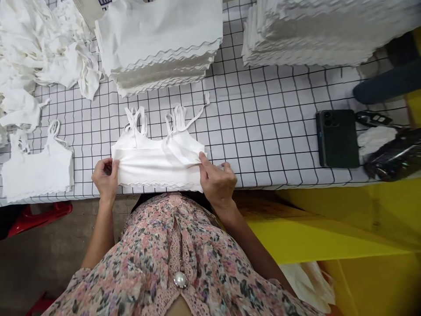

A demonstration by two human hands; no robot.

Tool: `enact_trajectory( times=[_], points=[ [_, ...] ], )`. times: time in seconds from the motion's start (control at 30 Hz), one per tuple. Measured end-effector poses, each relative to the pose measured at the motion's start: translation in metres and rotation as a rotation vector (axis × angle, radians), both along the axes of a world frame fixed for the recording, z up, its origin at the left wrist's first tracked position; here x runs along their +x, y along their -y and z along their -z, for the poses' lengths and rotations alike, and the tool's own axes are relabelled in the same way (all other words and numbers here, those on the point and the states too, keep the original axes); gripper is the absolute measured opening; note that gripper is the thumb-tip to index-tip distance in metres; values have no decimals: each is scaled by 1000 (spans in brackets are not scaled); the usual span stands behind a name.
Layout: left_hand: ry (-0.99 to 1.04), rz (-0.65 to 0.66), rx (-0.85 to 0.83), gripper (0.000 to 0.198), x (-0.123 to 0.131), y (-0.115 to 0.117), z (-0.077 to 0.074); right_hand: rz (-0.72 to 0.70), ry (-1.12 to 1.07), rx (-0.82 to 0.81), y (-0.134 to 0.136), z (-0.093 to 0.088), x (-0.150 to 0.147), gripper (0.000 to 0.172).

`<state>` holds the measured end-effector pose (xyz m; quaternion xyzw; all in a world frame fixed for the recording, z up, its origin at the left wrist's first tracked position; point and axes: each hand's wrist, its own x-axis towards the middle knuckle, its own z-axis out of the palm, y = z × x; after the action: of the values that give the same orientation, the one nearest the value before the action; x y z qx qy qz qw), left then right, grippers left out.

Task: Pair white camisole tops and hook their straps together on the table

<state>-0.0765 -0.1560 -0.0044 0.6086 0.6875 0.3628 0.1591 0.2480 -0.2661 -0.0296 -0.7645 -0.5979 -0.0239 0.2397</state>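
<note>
A white strappy camisole top (154, 169) lies in front of me at the table's near edge, its thin straps pointing away and its scalloped hem toward me. My left hand (105, 177) pinches the left side of the top between thumb and fingers. On the opposite side, my right hand (217, 177) grips the right edge, thumb on the fabric. The cloth is stretched between both hands, with creases running across it and a fold near the right thumb. One strap strays out to the upper right.
Stacks of white scalloped fabric (161, 35) and more white pieces (315, 35) stand at the back. Loose white garments (42, 48) heap at left, above another white top (39, 169). A phone (338, 140), car key (375, 118) and dark plastic-wrapped item (396, 156) lie right.
</note>
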Motion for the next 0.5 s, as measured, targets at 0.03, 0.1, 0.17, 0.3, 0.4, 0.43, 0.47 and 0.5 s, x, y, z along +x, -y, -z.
enact_trajectory(
  times=[0.03,0.1,0.17,0.3,0.4,0.43,0.47,0.5],
  points=[
    [-6,4,4,28,0,0,0,-1,-6,3,0,3,1,42],
    [-23,16,21,27,0,1,0,0,-45,32,-2,7,4,40],
    [-48,35,49,26,0,1,0,24,-115,68,-7,8,7,37],
    [-57,70,101,24,1,3,-2,111,-222,68,-16,6,13,38],
    [-59,81,85,24,1,4,-2,109,-244,35,-17,5,15,34],
    [-68,85,78,24,1,4,-2,103,-243,30,-16,5,14,33],
    [-77,88,77,23,0,4,-2,97,-238,27,-15,5,13,32],
    [-82,88,88,23,0,4,-2,96,-228,27,-14,6,12,32]
  ],
)
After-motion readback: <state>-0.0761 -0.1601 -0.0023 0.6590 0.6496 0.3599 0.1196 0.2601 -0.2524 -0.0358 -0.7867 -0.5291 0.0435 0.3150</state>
